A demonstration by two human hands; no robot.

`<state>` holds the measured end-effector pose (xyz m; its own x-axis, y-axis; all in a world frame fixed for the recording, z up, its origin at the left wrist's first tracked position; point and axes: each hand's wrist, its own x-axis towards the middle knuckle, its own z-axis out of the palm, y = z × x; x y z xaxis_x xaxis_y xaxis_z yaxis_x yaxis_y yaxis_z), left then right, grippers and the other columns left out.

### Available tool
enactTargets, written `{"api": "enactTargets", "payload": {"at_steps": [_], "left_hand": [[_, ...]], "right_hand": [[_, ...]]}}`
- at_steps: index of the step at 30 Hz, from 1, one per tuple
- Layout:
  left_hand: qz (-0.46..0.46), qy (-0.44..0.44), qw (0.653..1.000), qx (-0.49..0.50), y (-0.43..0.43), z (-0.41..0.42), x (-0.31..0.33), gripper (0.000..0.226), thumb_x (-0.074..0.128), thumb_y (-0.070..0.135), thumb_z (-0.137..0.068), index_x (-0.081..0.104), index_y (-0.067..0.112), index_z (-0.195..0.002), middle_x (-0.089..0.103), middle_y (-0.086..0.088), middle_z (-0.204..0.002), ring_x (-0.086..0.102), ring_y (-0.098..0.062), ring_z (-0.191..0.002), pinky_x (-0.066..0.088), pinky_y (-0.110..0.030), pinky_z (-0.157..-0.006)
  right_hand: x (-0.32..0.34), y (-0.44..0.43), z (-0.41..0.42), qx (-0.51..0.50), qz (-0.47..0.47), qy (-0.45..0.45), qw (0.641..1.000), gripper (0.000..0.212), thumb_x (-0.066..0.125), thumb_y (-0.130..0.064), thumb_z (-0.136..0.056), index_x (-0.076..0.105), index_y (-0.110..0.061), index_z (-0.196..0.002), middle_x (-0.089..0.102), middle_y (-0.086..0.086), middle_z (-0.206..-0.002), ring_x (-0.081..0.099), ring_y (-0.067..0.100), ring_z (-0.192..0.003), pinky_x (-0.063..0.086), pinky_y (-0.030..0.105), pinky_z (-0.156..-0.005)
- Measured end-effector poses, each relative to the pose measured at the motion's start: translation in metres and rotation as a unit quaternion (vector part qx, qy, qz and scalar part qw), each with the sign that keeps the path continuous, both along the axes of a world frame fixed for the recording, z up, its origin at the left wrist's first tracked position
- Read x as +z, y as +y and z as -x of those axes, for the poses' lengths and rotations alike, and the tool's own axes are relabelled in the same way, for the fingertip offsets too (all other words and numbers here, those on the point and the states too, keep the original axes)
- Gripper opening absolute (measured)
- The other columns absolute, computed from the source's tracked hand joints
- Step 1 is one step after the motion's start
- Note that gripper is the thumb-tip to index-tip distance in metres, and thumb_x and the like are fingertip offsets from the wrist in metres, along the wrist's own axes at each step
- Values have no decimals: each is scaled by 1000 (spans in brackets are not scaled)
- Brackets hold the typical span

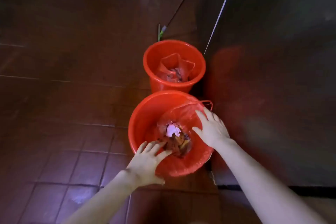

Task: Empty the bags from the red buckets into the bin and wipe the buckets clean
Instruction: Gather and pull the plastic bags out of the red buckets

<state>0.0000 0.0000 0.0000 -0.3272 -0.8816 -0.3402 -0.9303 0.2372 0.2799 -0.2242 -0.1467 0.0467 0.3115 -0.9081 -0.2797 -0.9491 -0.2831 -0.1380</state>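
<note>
Two red buckets stand on the floor in a line. The near bucket (143,114) holds a red plastic bag (183,114) with white paper and brown scraps inside. My left hand (147,162) reaches over its near rim, fingers spread and touching the bag's edge. My right hand (212,129) lies open over the right side of the bag, fingers apart, near the bag's loose handle loop. The far bucket (152,60) holds another crumpled red bag (174,67) with rubbish in it. Neither hand grips anything clearly.
Dark red floor tiles (72,132) spread to the left. A dark glossy wall or cabinet (272,78) rises right beside the buckets. A long mop or broom handle (183,2) leans behind the far bucket, with a thin white pole (221,11) next to it.
</note>
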Motion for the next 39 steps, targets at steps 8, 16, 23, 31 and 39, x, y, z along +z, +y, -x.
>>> {"api": "enactTargets", "payload": {"at_steps": [8, 16, 23, 31, 39], "left_hand": [[145, 4, 973, -177, -17, -42, -64, 49, 67, 68, -59, 70, 42, -101, 66, 18, -107, 62, -7, -104, 49, -25, -77], [34, -18, 989, -143, -49, -109, -36, 42, 70, 43, -69, 71, 35, -110, 65, 17, -117, 51, -6, -118, 31, -21, -101], [147, 92, 982, 71, -54, -160, -12, 42, 70, -14, -56, 77, 22, -76, 69, 5, -96, 65, -20, -92, 42, -18, -84], [57, 204, 898, 386, -21, -145, -31, 58, 85, 28, -73, 54, 23, -122, 64, 4, -96, 61, -15, -90, 45, -25, -79], [-52, 133, 921, 363, -30, -149, 35, 8, 78, 26, -71, 74, 20, -68, 69, 0, -57, 64, -11, -58, 51, -26, -62]], "right_hand": [[-89, -35, 8, -11, 100, 36, 994, 78, 53, -37, -94, 6, -25, -154, 2, -3, -162, 13, 23, -147, 22, 38, -117], [-95, 1, 13, -33, 153, -34, 987, 60, 56, -25, -90, 37, -15, -147, 29, 2, -154, 37, 24, -133, 33, 37, -109], [-87, -3, 8, -70, 180, -58, 979, 78, 64, -39, -85, 26, -20, -150, 32, 8, -149, 39, 30, -128, 35, 42, -106], [-74, -4, 11, -174, 61, -93, 978, 48, 62, -53, -85, 56, -20, -118, 67, 11, -105, 60, 36, -103, 50, 40, -82], [-9, 17, 15, -124, 112, -204, 964, 19, 76, -21, -76, 64, -19, -62, 60, 2, -94, 59, 18, -88, 38, 24, -78]]}}
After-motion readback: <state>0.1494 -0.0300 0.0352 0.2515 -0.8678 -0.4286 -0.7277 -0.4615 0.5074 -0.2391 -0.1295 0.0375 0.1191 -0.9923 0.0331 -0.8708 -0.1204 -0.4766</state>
